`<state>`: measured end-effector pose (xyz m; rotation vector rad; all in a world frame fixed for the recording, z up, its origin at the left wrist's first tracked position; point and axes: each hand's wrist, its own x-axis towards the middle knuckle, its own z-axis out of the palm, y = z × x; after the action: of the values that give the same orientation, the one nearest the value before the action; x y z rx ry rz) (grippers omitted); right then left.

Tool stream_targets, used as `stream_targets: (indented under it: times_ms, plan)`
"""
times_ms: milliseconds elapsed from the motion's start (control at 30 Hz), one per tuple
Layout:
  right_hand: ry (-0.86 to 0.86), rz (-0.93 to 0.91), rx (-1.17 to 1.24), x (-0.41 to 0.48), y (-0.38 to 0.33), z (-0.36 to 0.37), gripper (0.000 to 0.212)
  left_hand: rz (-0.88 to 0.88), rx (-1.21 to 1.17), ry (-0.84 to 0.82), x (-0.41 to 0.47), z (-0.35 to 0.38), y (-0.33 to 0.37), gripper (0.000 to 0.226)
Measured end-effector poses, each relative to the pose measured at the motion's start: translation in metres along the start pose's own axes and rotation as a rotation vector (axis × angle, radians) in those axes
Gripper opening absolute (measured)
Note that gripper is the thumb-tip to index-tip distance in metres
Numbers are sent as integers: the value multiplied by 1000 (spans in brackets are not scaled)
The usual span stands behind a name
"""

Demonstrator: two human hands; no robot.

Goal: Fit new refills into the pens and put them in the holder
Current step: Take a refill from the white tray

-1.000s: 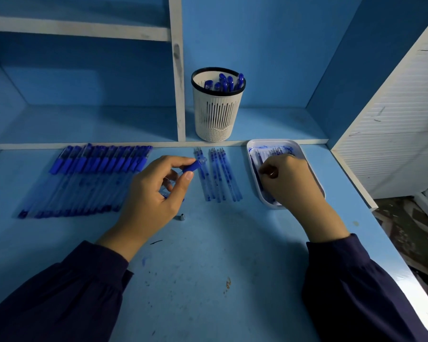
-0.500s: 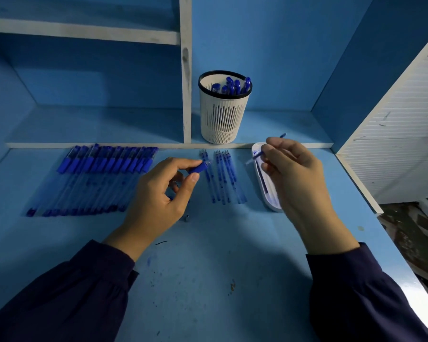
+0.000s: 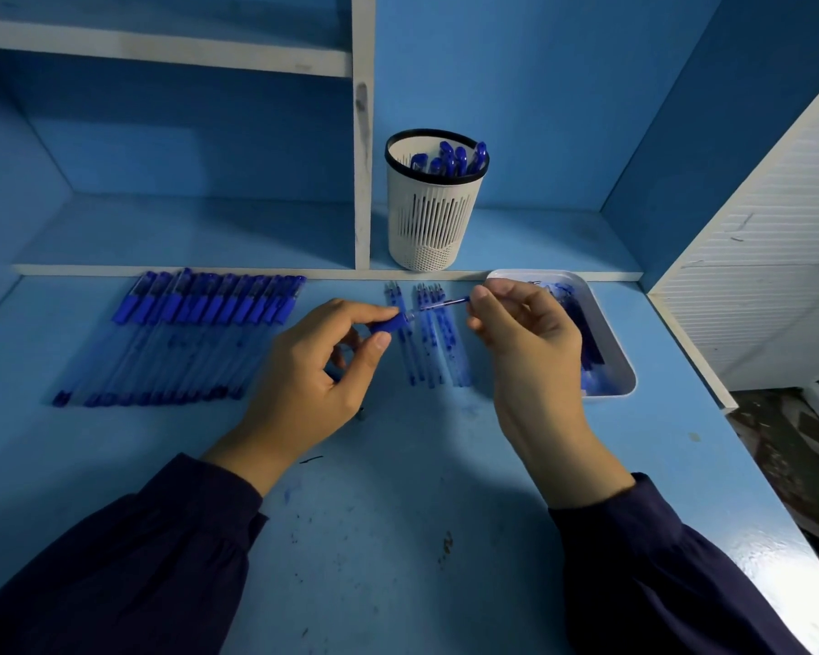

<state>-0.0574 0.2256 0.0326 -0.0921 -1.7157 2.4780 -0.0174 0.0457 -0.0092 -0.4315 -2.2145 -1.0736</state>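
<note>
My left hand [image 3: 318,371] pinches a blue pen barrel [image 3: 388,323] between thumb and fingers, its open end pointing right. My right hand [image 3: 526,333] pinches a thin blue refill [image 3: 440,305], whose left tip meets the barrel's opening. Both are held just above the desk. A white slotted holder [image 3: 433,215] with a black rim stands on the shelf behind, with several blue-capped pens in it. A row of several capped pens [image 3: 195,333] lies at the left. Several loose refills [image 3: 429,338] lie under my hands.
A white tray [image 3: 620,371] with blue refills sits at the right, partly behind my right hand. A small metal bit [image 3: 361,412] lies by my left palm. A white shelf divider [image 3: 362,134] rises behind. The desk's right edge [image 3: 691,352] borders a white cabinet.
My right hand lifted a refill out of the tray and carried it left to the barrel's opening. The tray has settled flat again. My left hand kept holding the barrel.
</note>
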Motion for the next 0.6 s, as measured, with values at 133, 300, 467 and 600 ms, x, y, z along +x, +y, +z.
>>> stream_targets:
  times_ms: [133,300,467,600]
  plan:
    - [6,-50,-54,-1,0,-1,12,13,9,-2,0,0,1,19]
    - [-61,-256,-194,-6,-7,-3,9,18,15,17,0,-1,-2,19]
    - [-205,-379,-309,-14,-2,-1,10,14,11,8,-1,0,-3,20]
    - [-263,-410,-393,-18,5,2,17,8,-1,13,0,0,-3,20]
